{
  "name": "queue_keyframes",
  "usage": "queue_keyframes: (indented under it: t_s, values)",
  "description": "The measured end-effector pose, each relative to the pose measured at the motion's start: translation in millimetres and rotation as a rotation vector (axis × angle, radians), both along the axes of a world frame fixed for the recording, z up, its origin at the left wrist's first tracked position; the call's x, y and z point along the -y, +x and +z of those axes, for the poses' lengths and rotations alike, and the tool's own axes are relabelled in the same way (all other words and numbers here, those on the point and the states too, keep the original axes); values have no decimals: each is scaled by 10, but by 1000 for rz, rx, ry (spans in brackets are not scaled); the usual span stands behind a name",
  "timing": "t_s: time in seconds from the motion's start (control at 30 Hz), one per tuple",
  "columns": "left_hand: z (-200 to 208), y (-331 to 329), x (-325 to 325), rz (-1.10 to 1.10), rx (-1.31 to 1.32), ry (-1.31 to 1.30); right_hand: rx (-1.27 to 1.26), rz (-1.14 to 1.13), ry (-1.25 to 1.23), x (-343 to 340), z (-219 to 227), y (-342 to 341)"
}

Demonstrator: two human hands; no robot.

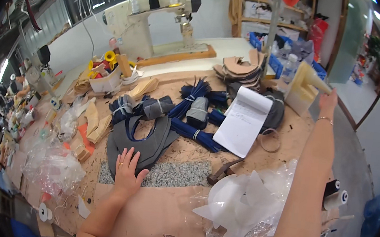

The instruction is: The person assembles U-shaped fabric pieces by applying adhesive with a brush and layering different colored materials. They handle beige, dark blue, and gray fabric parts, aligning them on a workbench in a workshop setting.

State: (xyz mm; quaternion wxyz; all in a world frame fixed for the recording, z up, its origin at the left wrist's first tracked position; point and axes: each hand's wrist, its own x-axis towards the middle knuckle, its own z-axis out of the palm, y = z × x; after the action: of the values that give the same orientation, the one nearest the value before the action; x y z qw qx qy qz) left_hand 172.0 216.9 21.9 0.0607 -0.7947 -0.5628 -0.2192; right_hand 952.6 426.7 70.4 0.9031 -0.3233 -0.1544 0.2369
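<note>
My left hand [127, 170] lies with fingers spread on a dark grey fabric piece [162, 138], which has a rounded opening edged in navy. Beneath that piece shows a speckled grey stone slab [184, 172]. Stretched far out to the right, my right hand [327, 105] has its fingers closed at the narrow end of a yellowish translucent plastic container [300, 91]. The exact grip is too small to make out. Beyond the grey piece are bundles of navy strips [197, 96] and rolled grey pieces [197, 112]. A written notepad [245, 122] rests beside them.
A hammer [226, 171] lies next to white sheets and clear plastic [246, 201]. More clear plastic [51, 159] is at the left. A sewing machine [135, 25] stands at the back, near a white box of thread spools [106, 79]. A clear bottle [289, 69] stands by blue crates.
</note>
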Motion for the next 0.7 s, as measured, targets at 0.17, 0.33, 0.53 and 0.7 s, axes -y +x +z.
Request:
queue_keyframes:
  t_s: [0.17, 0.33, 0.53, 0.7]
  values:
    - [9, 536, 316, -615, 279, 14, -71, -340, -157, -67, 62, -226]
    - [189, 1507, 760, -921, -83, -228, -260, -501, -169, 246, 337, -747]
    - [-235, 2711, 693, -957, -146, -268, -471, -446, -50, 907, 718, -840]
    - [67, 3055, 825, -829, -201, -439, -153, -82, -53, 1203, 1081, -1331]
